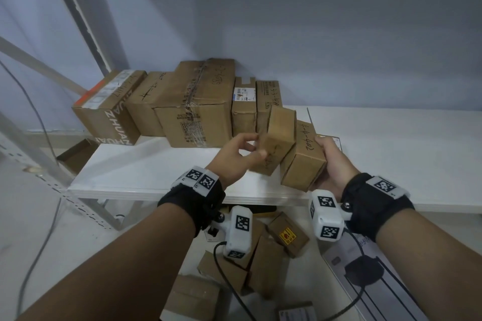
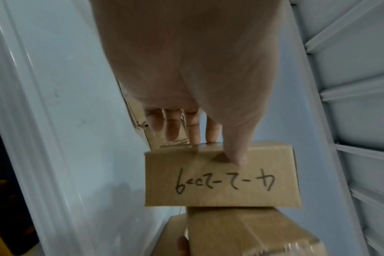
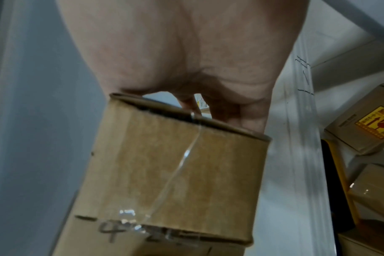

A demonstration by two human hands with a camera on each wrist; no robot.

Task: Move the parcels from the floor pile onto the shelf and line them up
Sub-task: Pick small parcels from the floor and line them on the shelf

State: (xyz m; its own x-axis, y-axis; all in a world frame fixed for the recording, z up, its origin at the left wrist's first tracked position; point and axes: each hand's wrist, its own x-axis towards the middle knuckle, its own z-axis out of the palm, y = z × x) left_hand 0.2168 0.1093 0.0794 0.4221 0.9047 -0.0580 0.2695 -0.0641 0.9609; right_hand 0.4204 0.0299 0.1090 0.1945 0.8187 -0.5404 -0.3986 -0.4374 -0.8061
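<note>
Five cardboard parcels (image 1: 194, 101) stand in a row at the back left of the white shelf (image 1: 135, 172). Beside them, the left hand (image 1: 234, 154) pinches a small box (image 1: 279, 138) with thumb and fingers, touching a second box (image 1: 303, 161) gripped by the right hand (image 1: 335, 161). More parcels lie on the floor pile (image 1: 263, 258) below.

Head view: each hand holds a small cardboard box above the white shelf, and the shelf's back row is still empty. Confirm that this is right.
One detail is wrong: the back row is not empty. The head view shows a line of parcels already standing along the wall on the white shelf. The rest holds: the left hand pinches one small box and the right hand grips another above the shelf.
</note>
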